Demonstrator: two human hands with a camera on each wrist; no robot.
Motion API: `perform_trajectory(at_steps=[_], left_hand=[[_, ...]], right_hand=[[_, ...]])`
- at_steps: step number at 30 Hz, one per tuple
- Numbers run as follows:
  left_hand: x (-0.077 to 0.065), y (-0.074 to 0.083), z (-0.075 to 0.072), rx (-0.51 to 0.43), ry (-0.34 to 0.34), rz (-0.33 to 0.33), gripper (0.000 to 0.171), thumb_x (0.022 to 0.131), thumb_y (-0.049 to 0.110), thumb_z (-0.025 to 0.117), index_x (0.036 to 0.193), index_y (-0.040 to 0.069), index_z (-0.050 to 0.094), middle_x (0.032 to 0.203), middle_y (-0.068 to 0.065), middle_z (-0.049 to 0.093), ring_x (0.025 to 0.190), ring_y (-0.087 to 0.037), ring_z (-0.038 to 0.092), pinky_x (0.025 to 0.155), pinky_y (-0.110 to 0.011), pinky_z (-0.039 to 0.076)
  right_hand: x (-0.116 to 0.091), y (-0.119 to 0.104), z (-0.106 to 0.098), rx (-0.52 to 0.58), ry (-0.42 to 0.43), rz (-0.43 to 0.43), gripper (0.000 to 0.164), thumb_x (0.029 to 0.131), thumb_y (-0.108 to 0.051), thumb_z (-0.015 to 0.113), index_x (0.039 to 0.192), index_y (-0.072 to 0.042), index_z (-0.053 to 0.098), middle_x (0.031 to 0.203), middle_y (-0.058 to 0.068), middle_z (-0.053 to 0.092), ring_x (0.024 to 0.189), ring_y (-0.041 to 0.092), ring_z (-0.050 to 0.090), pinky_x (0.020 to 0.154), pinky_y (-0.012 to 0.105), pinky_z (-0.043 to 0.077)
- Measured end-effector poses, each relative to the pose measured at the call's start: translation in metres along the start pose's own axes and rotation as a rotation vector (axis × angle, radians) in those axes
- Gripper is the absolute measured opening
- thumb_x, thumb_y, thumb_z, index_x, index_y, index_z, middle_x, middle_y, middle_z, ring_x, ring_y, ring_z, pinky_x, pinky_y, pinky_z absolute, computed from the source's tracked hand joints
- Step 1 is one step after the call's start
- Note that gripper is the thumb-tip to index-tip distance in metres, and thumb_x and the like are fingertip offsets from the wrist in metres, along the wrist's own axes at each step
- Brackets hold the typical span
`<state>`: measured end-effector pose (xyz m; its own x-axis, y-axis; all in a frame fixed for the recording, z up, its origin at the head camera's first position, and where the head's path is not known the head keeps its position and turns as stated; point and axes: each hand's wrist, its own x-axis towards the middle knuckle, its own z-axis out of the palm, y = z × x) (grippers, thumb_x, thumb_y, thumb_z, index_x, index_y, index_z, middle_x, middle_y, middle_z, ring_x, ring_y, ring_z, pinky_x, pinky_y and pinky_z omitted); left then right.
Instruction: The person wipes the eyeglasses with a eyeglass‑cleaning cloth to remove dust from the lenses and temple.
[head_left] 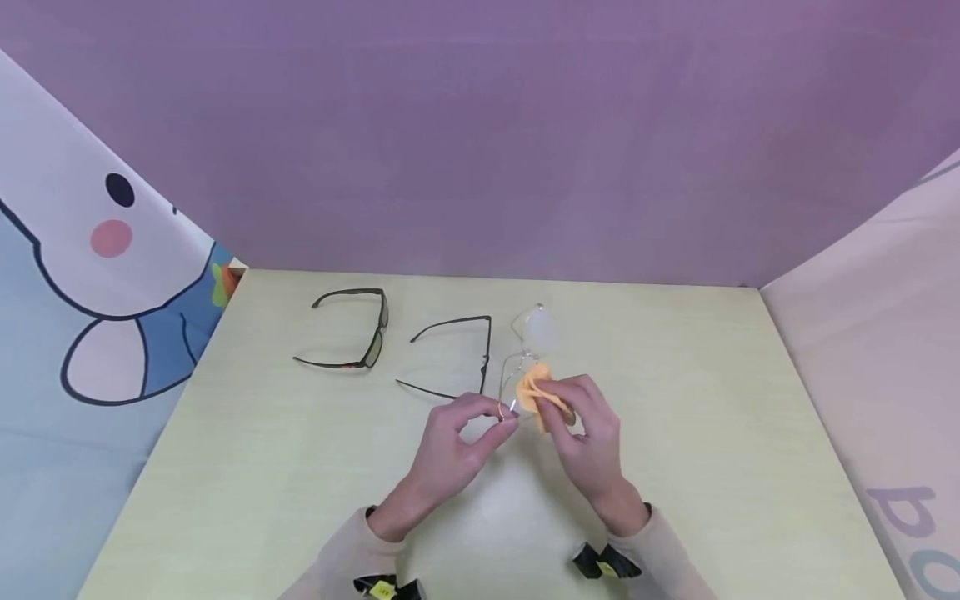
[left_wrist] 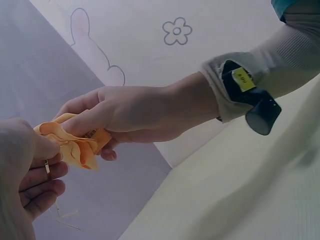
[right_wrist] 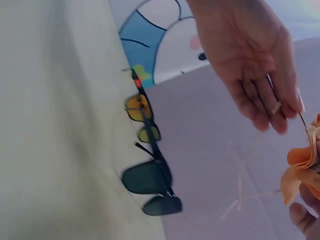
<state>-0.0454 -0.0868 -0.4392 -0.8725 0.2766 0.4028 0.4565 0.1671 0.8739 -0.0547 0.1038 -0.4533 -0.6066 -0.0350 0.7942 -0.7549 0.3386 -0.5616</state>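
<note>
Over the table, a pair of thin wire-framed eyeglasses [head_left: 538,333] with clear lenses is held up between both hands. My left hand [head_left: 457,442] pinches the frame's near edge by one hinge, between thumb and index finger; a ring [left_wrist: 47,170] is on one of its fingers. My right hand [head_left: 590,433] pinches a folded orange cloth [head_left: 532,385] around the near lens, which is mostly hidden under it. In the right wrist view the cloth [right_wrist: 300,172] sits bunched at the right edge, close to the left hand's fingertips. The far lens is uncovered.
Two dark-framed pairs of glasses rest on the pale table [head_left: 712,417] to the left: one pair [head_left: 372,346] farther left, with yellowish lenses [right_wrist: 139,107], and a dark-lensed pair [right_wrist: 147,177] just beside the hands. A purple backdrop [head_left: 480,142] rises behind the table.
</note>
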Motion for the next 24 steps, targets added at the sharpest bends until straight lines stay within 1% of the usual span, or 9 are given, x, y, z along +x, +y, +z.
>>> perform_trajectory(at_steps=[4, 6, 8, 11, 15, 17, 19, 22, 24], left_hand=[[-0.001, 0.001, -0.001, 0.031, 0.001, -0.035, 0.012, 0.09, 0.002, 0.077, 0.1, 0.008, 0.078, 0.097, -0.001, 0.078, 0.095, -0.015, 0.071, 0.087, -0.036, 0.06], [-0.002, 0.0, -0.001, 0.045, 0.0, -0.05, 0.014, 0.089, 0.0, 0.076, 0.102, 0.007, 0.078, 0.098, -0.002, 0.078, 0.096, -0.015, 0.071, 0.087, -0.036, 0.06], [-0.002, -0.001, -0.001, 0.049, 0.002, -0.061, 0.014, 0.089, 0.001, 0.076, 0.101, 0.007, 0.078, 0.098, -0.001, 0.078, 0.096, -0.014, 0.071, 0.087, -0.036, 0.06], [-0.002, -0.002, 0.0, 0.04, 0.013, -0.051, 0.01, 0.09, 0.004, 0.076, 0.099, 0.009, 0.078, 0.097, 0.0, 0.078, 0.094, -0.014, 0.071, 0.086, -0.037, 0.06], [-0.002, -0.005, 0.003, 0.025, 0.038, -0.02, 0.006, 0.091, 0.006, 0.077, 0.096, 0.01, 0.078, 0.094, -0.001, 0.078, 0.091, -0.015, 0.071, 0.085, -0.035, 0.06], [-0.002, -0.005, 0.004, 0.023, 0.045, -0.017, 0.006, 0.092, 0.007, 0.077, 0.096, 0.01, 0.078, 0.094, -0.002, 0.078, 0.091, -0.015, 0.071, 0.084, -0.035, 0.06], [-0.003, -0.005, 0.004, 0.021, 0.046, -0.033, 0.006, 0.092, 0.007, 0.076, 0.097, 0.01, 0.078, 0.094, -0.001, 0.078, 0.091, -0.015, 0.071, 0.084, -0.034, 0.06], [-0.003, -0.005, 0.003, 0.027, 0.044, -0.072, 0.009, 0.092, 0.006, 0.076, 0.1, 0.009, 0.078, 0.096, 0.0, 0.078, 0.093, -0.013, 0.07, 0.086, -0.033, 0.06], [-0.003, -0.005, 0.003, 0.036, 0.045, -0.09, 0.011, 0.092, 0.005, 0.075, 0.101, 0.009, 0.079, 0.097, 0.001, 0.078, 0.095, -0.013, 0.069, 0.088, -0.033, 0.059]], right_hand=[[-0.01, -0.002, 0.005, 0.03, -0.04, -0.067, 0.028, 0.103, -0.02, 0.065, 0.105, 0.007, 0.072, 0.09, 0.013, 0.063, 0.073, 0.014, 0.055, 0.06, 0.013, 0.05], [-0.013, -0.002, 0.007, 0.039, -0.055, -0.085, 0.028, 0.103, -0.019, 0.065, 0.105, 0.008, 0.072, 0.09, 0.013, 0.062, 0.074, 0.014, 0.056, 0.061, 0.012, 0.051], [-0.013, -0.002, 0.006, 0.035, -0.06, -0.075, 0.028, 0.103, -0.02, 0.065, 0.105, 0.006, 0.072, 0.091, 0.013, 0.062, 0.075, 0.015, 0.058, 0.064, 0.011, 0.053], [-0.01, 0.002, 0.004, 0.016, -0.051, -0.036, 0.028, 0.103, -0.022, 0.065, 0.105, 0.004, 0.073, 0.093, 0.013, 0.064, 0.078, 0.016, 0.06, 0.068, 0.011, 0.054], [-0.005, 0.006, -0.001, 0.0, -0.024, 0.033, 0.027, 0.103, -0.023, 0.065, 0.108, 0.002, 0.074, 0.096, 0.013, 0.066, 0.079, 0.014, 0.059, 0.066, 0.012, 0.05], [-0.006, 0.006, -0.001, 0.005, -0.02, 0.058, 0.027, 0.103, -0.023, 0.065, 0.11, 0.001, 0.073, 0.097, 0.012, 0.068, 0.079, 0.012, 0.059, 0.068, 0.012, 0.051], [-0.009, 0.006, -0.001, 0.031, -0.027, 0.061, 0.027, 0.103, -0.022, 0.065, 0.111, 0.002, 0.072, 0.097, 0.013, 0.07, 0.078, 0.012, 0.06, 0.069, 0.012, 0.051], [-0.016, 0.004, 0.003, 0.072, -0.046, 0.046, 0.026, 0.102, -0.019, 0.066, 0.11, 0.006, 0.07, 0.096, 0.016, 0.073, 0.078, 0.013, 0.063, 0.074, 0.013, 0.055], [-0.019, 0.003, 0.005, 0.098, -0.05, 0.036, 0.026, 0.102, -0.018, 0.066, 0.109, 0.007, 0.069, 0.096, 0.017, 0.072, 0.078, 0.014, 0.064, 0.074, 0.013, 0.055]])
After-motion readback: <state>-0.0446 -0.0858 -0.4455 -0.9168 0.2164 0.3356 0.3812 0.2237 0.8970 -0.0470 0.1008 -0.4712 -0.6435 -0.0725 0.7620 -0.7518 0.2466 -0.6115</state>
